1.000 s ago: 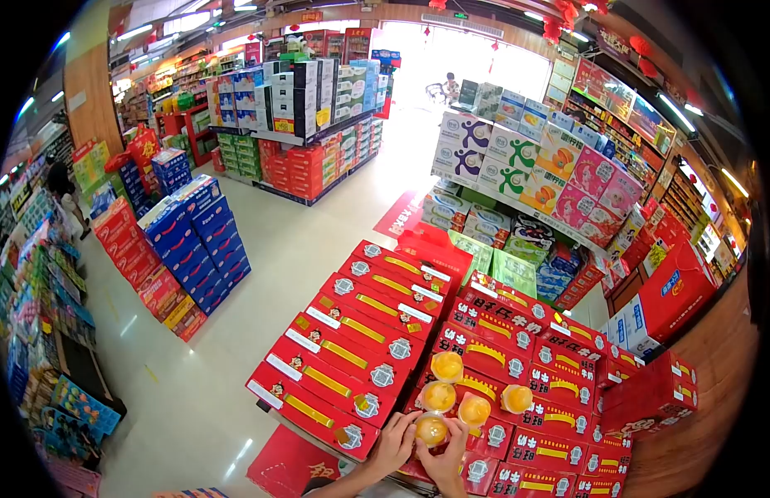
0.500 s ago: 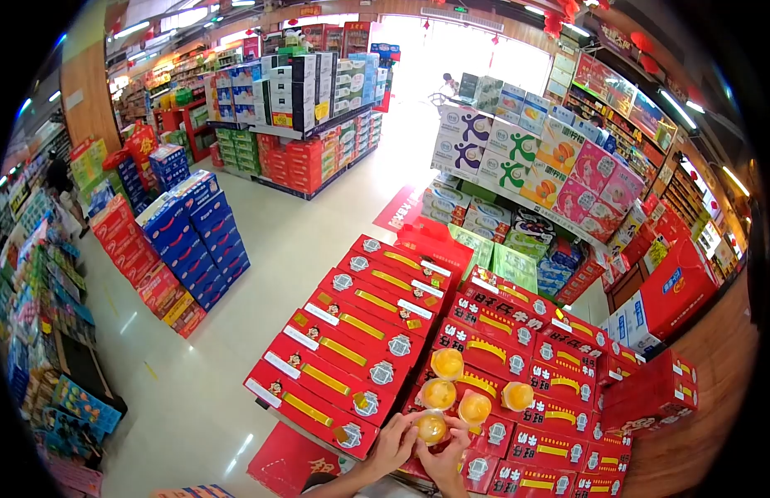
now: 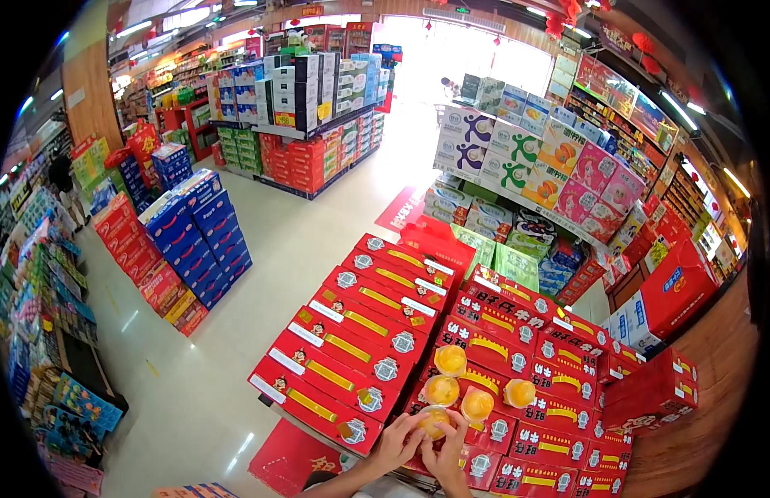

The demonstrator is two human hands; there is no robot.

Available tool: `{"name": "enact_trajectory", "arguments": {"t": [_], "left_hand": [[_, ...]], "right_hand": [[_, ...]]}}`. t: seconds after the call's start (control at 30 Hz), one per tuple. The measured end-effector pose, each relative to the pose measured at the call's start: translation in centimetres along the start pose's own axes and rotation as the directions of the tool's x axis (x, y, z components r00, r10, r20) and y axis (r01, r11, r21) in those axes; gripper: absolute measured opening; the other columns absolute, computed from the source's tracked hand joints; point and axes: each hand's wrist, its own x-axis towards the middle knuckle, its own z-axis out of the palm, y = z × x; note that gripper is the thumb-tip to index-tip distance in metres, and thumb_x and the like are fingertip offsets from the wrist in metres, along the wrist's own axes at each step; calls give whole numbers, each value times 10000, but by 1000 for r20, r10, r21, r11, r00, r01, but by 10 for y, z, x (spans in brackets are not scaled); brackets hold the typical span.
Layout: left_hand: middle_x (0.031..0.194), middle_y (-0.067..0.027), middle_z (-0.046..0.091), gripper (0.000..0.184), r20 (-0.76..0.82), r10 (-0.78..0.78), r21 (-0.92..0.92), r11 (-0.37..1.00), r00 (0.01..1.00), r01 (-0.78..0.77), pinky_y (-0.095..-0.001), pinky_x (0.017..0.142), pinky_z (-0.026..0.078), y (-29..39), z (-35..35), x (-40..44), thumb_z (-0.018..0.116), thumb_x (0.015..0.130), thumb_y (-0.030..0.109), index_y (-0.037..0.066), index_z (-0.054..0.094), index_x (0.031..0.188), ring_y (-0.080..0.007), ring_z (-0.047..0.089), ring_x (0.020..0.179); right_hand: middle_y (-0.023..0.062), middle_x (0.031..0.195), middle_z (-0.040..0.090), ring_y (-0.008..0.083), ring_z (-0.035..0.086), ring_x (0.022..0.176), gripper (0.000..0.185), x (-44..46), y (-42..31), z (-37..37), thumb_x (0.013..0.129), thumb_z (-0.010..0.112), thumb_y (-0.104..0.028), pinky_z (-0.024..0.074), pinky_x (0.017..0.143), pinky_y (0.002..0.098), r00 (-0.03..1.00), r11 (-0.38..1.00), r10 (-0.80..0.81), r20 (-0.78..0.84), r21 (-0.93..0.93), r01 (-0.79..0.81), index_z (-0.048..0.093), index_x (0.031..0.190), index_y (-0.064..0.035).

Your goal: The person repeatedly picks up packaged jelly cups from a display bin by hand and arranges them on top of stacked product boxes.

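Observation:
Both hands are closed around a small clear cup with yellow contents, perhaps fruit or jelly (image 3: 436,422). My left hand (image 3: 399,441) grips its left side, and my right hand (image 3: 445,452) presses on the right side, fingertips near the rim. Just beyond it sits a similar yellow cup (image 3: 441,390), with another yellow cup (image 3: 450,360) behind that. To the right are an orange-yellow cup (image 3: 477,404) and a separate yellow cup (image 3: 519,393). These cups rest on red milk cartons (image 3: 547,448) with yellow handles.
A row of red gift boxes (image 3: 331,373) lies to the left of the cups. Blue carton stacks (image 3: 198,236) stand across the pale floor (image 3: 186,390). Ahead right is a display of white and pink boxes (image 3: 526,166). A red box (image 3: 650,394) stands at the right edge.
The held cup has shifted slightly up and my fingers have moved in closer over its top. The other cups keep their places; the view has shifted very slightly.

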Motion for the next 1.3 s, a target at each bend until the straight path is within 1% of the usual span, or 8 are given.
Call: {"name": "enact_trajectory", "arguments": {"t": [0.27,0.37,0.57,0.67,0.97,1.27,1.3], "left_hand": [[814,-127,542,354,-4,-14,4,1000,1000,14,-339,604,466,-4,1,-5,608,913,55,10,574,1262,-229,551,675],[816,-131,544,359,-21,29,1,1000,999,-29,-347,606,464,-7,3,-4,609,908,48,10,573,1263,-240,551,680],[816,-135,546,360,-14,29,2,1000,999,-29,-354,606,463,-4,2,-3,609,907,45,10,567,1262,-255,552,680],[811,-133,543,358,-22,50,7,999,999,-50,-352,602,462,-3,2,-2,613,907,48,11,568,1260,-251,552,674],[785,-114,522,365,-33,50,5,999,998,-50,-335,591,452,-4,3,-2,611,905,35,8,566,1267,-218,534,656],[768,-105,510,351,-35,41,10,999,999,-41,-324,596,451,-1,2,-1,605,901,10,3,572,1250,-208,531,661],[769,-104,516,347,-36,8,-19,1000,999,-9,-316,597,451,-1,2,-3,612,897,10,2,576,1242,-204,536,665]], "right_hand": [[240,1220,470,380,495,1110,468,1,-3,1,754,715,-87,419,949,472,999,999,35,-19,5,-35,474,1154,-70],[233,1204,484,372,505,1100,485,2,-4,1,735,730,-89,420,948,467,998,998,56,-26,-9,-56,473,1145,-56],[228,1192,495,363,513,1094,504,1,-4,3,723,742,-82,419,949,452,995,997,80,-61,25,-78,463,1141,-36],[224,1175,489,366,520,1052,544,2,-2,2,741,777,-115,446,904,450,997,999,47,-55,-1,-47,454,1173,-40],[235,1192,508,369,507,1102,589,-1,2,4,721,791,-120,416,961,457,994,996,88,-61,31,-86,432,1175,-11],[235,1205,511,377,511,1108,600,-2,5,5,718,792,-114,424,958,457,994,995,87,-66,50,-84,428,1186,-21],[234,1204,511,376,513,1104,602,-1,5,5,716,794,-110,426,955,454,995,996,77,-66,45,-74,429,1187,-23]]}}
